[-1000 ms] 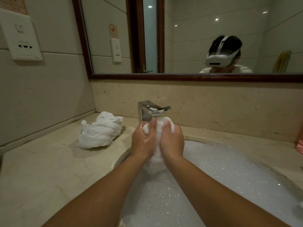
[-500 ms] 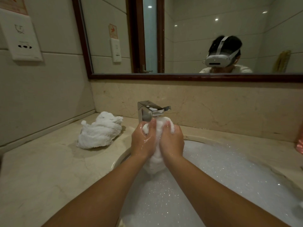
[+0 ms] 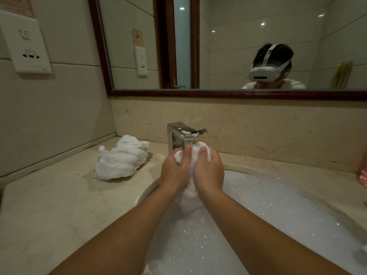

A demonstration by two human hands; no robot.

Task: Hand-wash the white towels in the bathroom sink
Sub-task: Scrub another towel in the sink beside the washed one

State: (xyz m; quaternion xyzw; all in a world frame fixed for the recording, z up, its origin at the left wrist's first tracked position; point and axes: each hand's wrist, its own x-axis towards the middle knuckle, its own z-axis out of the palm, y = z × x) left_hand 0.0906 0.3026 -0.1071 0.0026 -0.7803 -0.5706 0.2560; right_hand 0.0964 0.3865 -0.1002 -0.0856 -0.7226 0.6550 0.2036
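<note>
Centre frame, just below the chrome faucet point(image 3: 183, 135): left hand point(image 3: 175, 171) and right hand point(image 3: 209, 171) pressed together, clamped round a sudsy white towel point(image 3: 190, 193) above the foam-filled sink point(image 3: 278, 211); second towel point(image 3: 121, 157) crumpled on countertop point(image 3: 49, 205), mid-left.

I see a beige marble counter point(image 3: 49, 205) running left to a tiled wall, where a white socket plate point(image 3: 27, 50) sits high up; a chrome faucet point(image 3: 178, 135) stands at the counter's rear, below the marble backsplash point(image 3: 278, 132). Above that, a dark-framed mirror point(image 3: 228, 56) reflects a person in a white headset point(image 3: 264, 73), a second plate point(image 3: 141, 61), a door point(image 3: 181, 46) and something yellow point(image 3: 342, 76) hanging at right. A pink object point(image 3: 363, 177) cuts in at the right edge; can't identify it.
</note>
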